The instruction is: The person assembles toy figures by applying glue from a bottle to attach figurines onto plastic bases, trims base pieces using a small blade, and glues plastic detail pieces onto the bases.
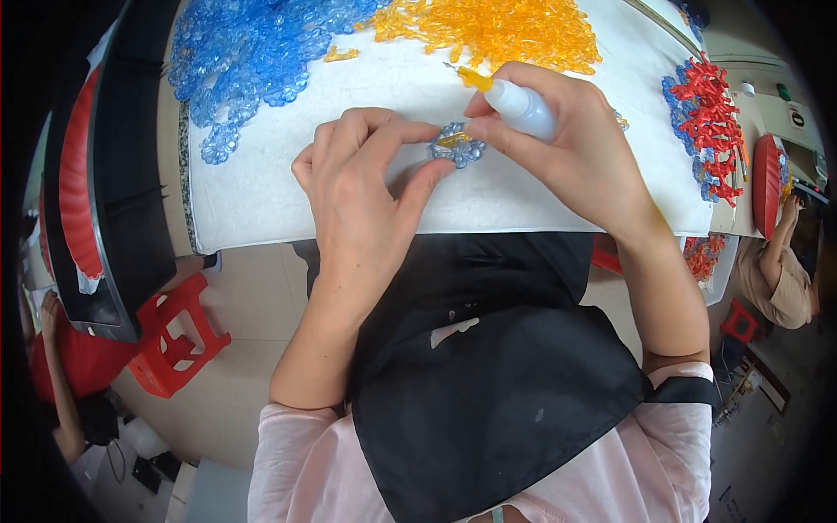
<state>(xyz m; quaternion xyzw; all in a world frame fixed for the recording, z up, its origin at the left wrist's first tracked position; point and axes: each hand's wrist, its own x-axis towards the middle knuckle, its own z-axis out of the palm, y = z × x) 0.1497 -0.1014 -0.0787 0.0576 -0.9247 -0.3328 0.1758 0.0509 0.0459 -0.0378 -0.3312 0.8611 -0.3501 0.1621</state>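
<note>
My left hand (pixel 362 187) pinches the left edge of a clear blue scalloped plastic piece (pixel 468 155) between thumb and forefinger, just over the white-covered table (pixel 261 200). A small yellow plastic piece (pixel 452 139) lies on the blue one. Gripped in my right hand (pixel 588 144) is a small translucent white squeeze bottle (pixel 530 113) with a yellow nozzle and a thin metal tip. The bottle is tilted, its tip pointing up and left, away from the blue piece. My right thumb reaches the right edge of the yellow and blue pieces.
Heaps of blue pieces (pixel 248 52) and yellow pieces (pixel 488 30) cover the table's far side. Red and blue pieces (pixel 706 122) are piled at the right edge. A black tray rack (pixel 131 200) and red stool (pixel 179 340) stand left. Other people sit at both sides.
</note>
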